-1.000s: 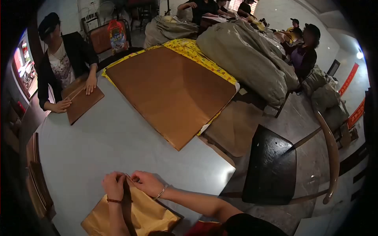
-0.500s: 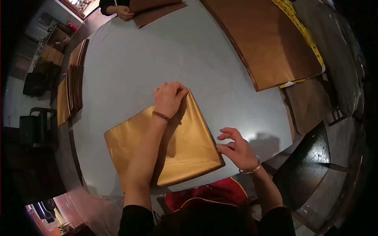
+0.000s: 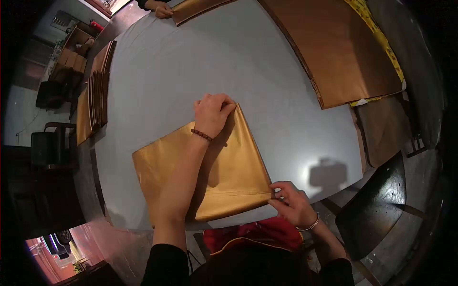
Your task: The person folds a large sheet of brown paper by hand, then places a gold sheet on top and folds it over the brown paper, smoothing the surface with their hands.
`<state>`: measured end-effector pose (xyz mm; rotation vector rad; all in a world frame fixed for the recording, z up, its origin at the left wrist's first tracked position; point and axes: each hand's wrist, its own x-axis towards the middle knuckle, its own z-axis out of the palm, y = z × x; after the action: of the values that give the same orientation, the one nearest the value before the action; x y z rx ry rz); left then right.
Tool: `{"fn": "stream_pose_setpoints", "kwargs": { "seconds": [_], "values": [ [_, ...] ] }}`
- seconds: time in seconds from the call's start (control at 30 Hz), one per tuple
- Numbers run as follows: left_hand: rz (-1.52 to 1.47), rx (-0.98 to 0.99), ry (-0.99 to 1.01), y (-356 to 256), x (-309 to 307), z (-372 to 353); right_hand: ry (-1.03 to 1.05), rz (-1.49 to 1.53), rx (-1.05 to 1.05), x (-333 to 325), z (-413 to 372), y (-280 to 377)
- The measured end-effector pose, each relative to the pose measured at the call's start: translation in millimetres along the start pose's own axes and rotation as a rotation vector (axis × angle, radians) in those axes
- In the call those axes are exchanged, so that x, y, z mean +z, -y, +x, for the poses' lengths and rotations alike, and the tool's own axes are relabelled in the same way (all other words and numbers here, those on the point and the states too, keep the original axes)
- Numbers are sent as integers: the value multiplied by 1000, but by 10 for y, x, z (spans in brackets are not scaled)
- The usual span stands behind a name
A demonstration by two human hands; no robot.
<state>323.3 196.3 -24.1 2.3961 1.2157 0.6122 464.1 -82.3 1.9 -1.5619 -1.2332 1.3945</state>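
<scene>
A folded gold paper sheet (image 3: 241,176) lies on the grey-covered table (image 3: 191,71) in front of me, with a crease line along its near side. My left hand (image 3: 212,112), with a beaded bracelet at the wrist, pinches the far right corner of the paper. At the near right corner, my right hand (image 3: 291,202) grips the paper's edge between thumb and fingers. The left forearm crosses over the sheet and hides part of it.
A large stack of brown-gold sheets (image 3: 338,57) lies at the back right. Folded pieces (image 3: 98,100) are stacked at the left edge. Across the table, another person's hand (image 3: 163,10) holds a brown sheet (image 3: 200,9). A dark chair (image 3: 374,205) stands at the right.
My right hand has moved down along the paper's right edge and closed on the near corner. The left hand stays at the far corner. The other person's sheet has changed position.
</scene>
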Motion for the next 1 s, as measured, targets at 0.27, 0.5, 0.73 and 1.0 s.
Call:
{"fn": "stream_pose_setpoints", "kwargs": {
  "seconds": [0.27,0.5,0.73,1.0],
  "values": [
    [-19,16,-26,25,44,-15,-254,322,251,106,-91,-37],
    [-6,23,-28,52,47,-32,-334,136,97,171,-60,-6],
    [-41,34,-71,6,39,-18,-374,-20,32,218,-32,-9],
    [-52,36,-77,39,67,-33,-356,-683,-466,151,542,316]
  ]
}}
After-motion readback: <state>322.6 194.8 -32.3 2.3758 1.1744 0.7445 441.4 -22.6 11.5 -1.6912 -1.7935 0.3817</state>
